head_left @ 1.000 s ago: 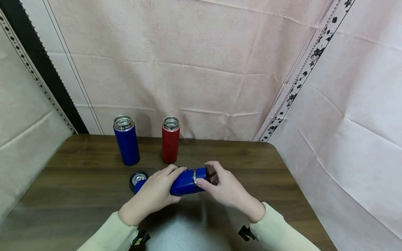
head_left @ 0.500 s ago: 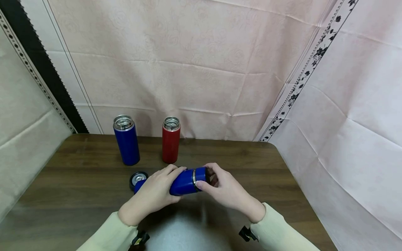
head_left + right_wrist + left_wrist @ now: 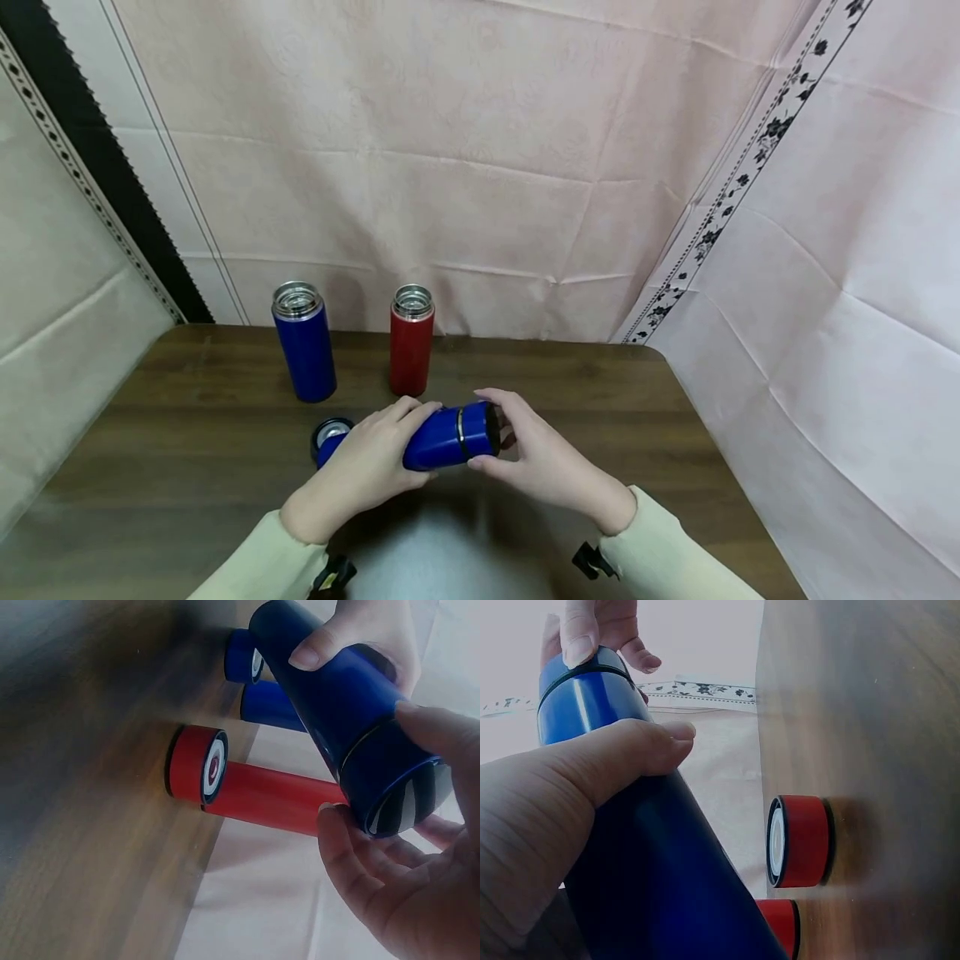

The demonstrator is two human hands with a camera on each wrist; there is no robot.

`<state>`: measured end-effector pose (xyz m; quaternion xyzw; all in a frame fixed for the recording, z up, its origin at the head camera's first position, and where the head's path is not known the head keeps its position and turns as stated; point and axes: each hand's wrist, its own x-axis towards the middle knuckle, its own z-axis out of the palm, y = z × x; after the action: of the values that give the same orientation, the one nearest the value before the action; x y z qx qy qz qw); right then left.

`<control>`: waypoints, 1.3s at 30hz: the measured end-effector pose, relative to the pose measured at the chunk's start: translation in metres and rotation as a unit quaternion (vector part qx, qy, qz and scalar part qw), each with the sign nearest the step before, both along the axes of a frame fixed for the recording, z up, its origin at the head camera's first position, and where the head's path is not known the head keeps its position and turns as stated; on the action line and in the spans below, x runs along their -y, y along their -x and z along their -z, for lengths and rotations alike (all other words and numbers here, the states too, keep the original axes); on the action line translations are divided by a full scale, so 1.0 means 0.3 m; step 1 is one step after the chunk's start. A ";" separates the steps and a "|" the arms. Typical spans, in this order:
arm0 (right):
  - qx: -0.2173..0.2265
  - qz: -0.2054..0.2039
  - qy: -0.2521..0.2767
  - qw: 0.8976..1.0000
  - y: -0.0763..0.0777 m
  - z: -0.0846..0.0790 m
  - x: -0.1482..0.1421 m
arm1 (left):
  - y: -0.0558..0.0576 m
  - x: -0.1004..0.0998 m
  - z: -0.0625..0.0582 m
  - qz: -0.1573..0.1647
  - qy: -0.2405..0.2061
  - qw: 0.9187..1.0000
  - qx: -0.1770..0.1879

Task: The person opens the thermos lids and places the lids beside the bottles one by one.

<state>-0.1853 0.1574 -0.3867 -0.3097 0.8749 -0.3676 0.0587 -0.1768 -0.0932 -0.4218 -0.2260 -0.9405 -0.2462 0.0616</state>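
Note:
My left hand [image 3: 375, 454] grips the body of a glossy blue vacuum flask [image 3: 433, 442], its thumb lying across the side. The flask is tilted, with its blue lid [image 3: 477, 425] toward the right; a dark ring marks the seam. The fingers and thumb of my right hand [image 3: 540, 458] curl round this lid. In the right wrist view the right thumb [image 3: 435, 724] lies near the seam and the fingertips [image 3: 330, 814] are at the lid's lower edge. The lid's dark, shiny top [image 3: 409, 802] faces outward there.
A lidless blue flask [image 3: 306, 354] and a lidless red flask [image 3: 410, 354] stand upright toward the back of the wooden table [image 3: 187, 467]. A loose blue lid [image 3: 332, 433] lies underside up beside my left hand. A red lid [image 3: 187, 763] sits near the red flask.
My right thumb has slid down from the face of the lid to its lower edge, and the right fingers have shifted slightly left over it. The left hand has barely moved.

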 end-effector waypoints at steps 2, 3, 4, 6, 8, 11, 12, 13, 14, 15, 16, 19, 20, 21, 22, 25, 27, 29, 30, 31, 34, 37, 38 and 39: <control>0.013 0.011 0.007 1.000 0.000 0.004 0.004 | -0.002 0.000 0.002 -0.002 -0.003 1.000 0.000; 0.020 0.021 0.011 1.000 0.000 0.007 0.005 | -0.004 0.000 0.002 -0.002 -0.006 1.000 -0.001; 0.028 0.031 0.015 0.999 0.000 0.010 0.007 | -0.005 0.000 0.003 -0.001 -0.008 1.000 -0.002; 0.042 0.054 0.021 0.997 0.000 0.017 0.009 | -0.007 -0.001 0.006 0.001 -0.012 1.000 -0.001; 0.049 0.073 0.021 0.996 -0.002 0.025 0.009 | -0.010 -0.002 0.012 0.003 -0.013 1.000 0.001; 0.051 0.085 0.015 0.995 -0.004 0.031 0.011 | -0.013 -0.002 0.017 0.004 -0.010 1.000 0.003; 0.052 0.087 0.013 0.995 -0.005 0.032 0.011 | -0.013 -0.001 0.018 0.003 -0.009 1.000 0.004; 0.051 0.086 0.011 0.995 -0.006 0.032 0.011 | -0.014 0.000 0.018 0.003 -0.008 1.000 0.004; 0.050 0.085 0.010 0.995 -0.007 0.032 0.011 | -0.015 0.000 0.018 0.002 -0.006 1.000 0.003; 0.048 0.082 0.010 0.995 -0.009 0.031 0.010 | -0.015 0.001 0.018 0.003 -0.005 1.000 0.002; 0.044 0.077 0.012 0.996 -0.010 0.030 0.009 | -0.015 0.002 0.018 0.003 -0.004 1.000 0.000; 0.029 0.052 0.020 0.998 -0.013 0.026 0.005 | -0.016 0.005 0.019 0.006 -0.004 1.000 -0.003; 0.023 0.040 0.023 0.999 -0.014 0.025 0.003 | -0.015 0.007 0.019 0.006 -0.004 1.000 -0.004; 0.019 0.028 0.025 0.999 -0.015 0.024 0.002 | -0.015 0.007 0.020 0.007 -0.004 1.000 -0.004; 0.013 0.017 0.025 0.999 -0.015 0.023 0.000 | -0.015 0.008 0.021 0.007 -0.003 1.000 -0.004; 0.004 -0.003 0.018 1.000 -0.016 0.019 -0.003 | -0.016 0.008 0.021 0.007 -0.002 1.000 -0.002; 0.006 -0.005 0.009 1.000 -0.016 0.018 -0.005 | -0.017 0.007 0.021 0.008 -0.003 1.000 0.000; 0.012 0.000 0.004 1.000 -0.018 0.012 -0.005 | -0.019 0.004 0.019 0.008 -0.005 1.000 0.003; 0.016 0.004 0.002 1.000 -0.018 0.008 -0.004 | -0.020 0.003 0.017 0.008 -0.005 1.000 0.004; 0.020 0.007 0.000 1.000 -0.018 0.005 -0.004 | -0.021 0.002 0.016 0.009 -0.005 1.000 0.005; 0.017 0.006 -0.026 0.999 -0.013 -0.006 -0.002 | -0.021 -0.001 0.014 0.011 0.001 1.000 0.003; -0.016 -0.004 -0.077 0.997 -0.006 -0.015 -0.002 | -0.021 0.000 0.017 0.016 0.015 1.000 -0.007; -0.034 -0.009 -0.097 0.995 -0.005 -0.016 -0.002 | -0.021 0.001 0.018 0.018 0.020 1.000 -0.012; -0.050 -0.013 -0.113 0.992 -0.005 -0.017 -0.002 | -0.021 0.001 0.018 0.019 0.023 0.999 -0.016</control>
<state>-0.1838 0.1580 -0.3816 -0.3303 0.9086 -0.2498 0.0541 -0.1704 -0.0937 -0.4271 -0.2487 -0.9405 -0.2218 0.0668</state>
